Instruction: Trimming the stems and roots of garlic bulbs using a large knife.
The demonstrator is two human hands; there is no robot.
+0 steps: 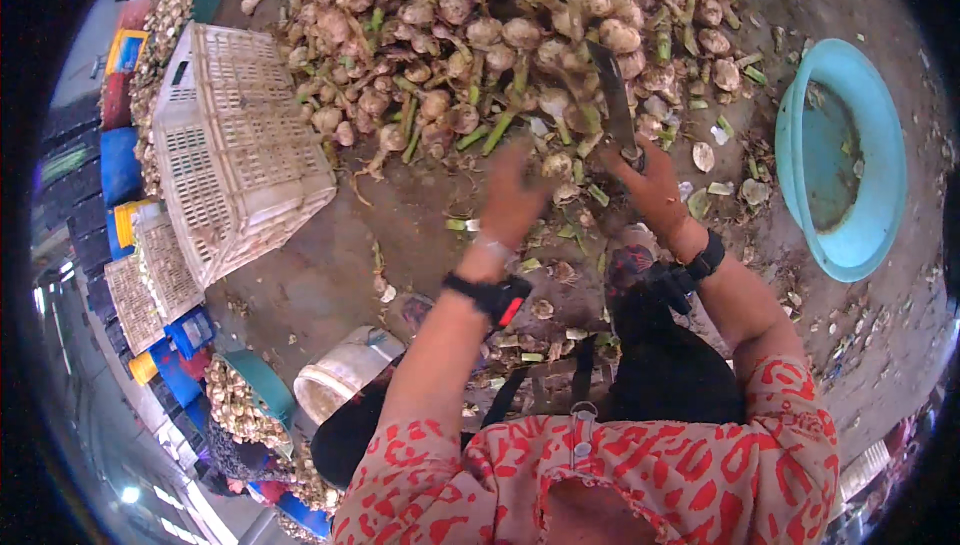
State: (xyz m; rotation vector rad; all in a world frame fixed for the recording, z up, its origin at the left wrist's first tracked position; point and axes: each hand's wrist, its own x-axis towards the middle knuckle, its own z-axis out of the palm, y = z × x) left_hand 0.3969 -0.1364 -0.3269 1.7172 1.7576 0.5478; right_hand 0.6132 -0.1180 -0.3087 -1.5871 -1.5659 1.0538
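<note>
My right hand (652,190) is closed round the handle of a knife, whose long dark blade (615,105) points away over the garlic. Its handle is mostly hidden in my fingers. To the left, my left hand (512,200) is smeared by motion; thumb and fingers look apart, with nothing visible between them. Just right of its fingertips is a garlic bulb (557,167). Beyond both hands rises a big heap of garlic (480,35), bulbs with cut green stems and dirty roots. Trimmed stem pieces and skins lie on the ground below my hands.
On the left, stacked white slatted crates (240,125) stand beside the heap. A light blue basin (850,245) sits tilted at the right. Near my left knee a dirty white bucket (335,380) lies on its side. More garlic in tubs (245,400) lines the far left.
</note>
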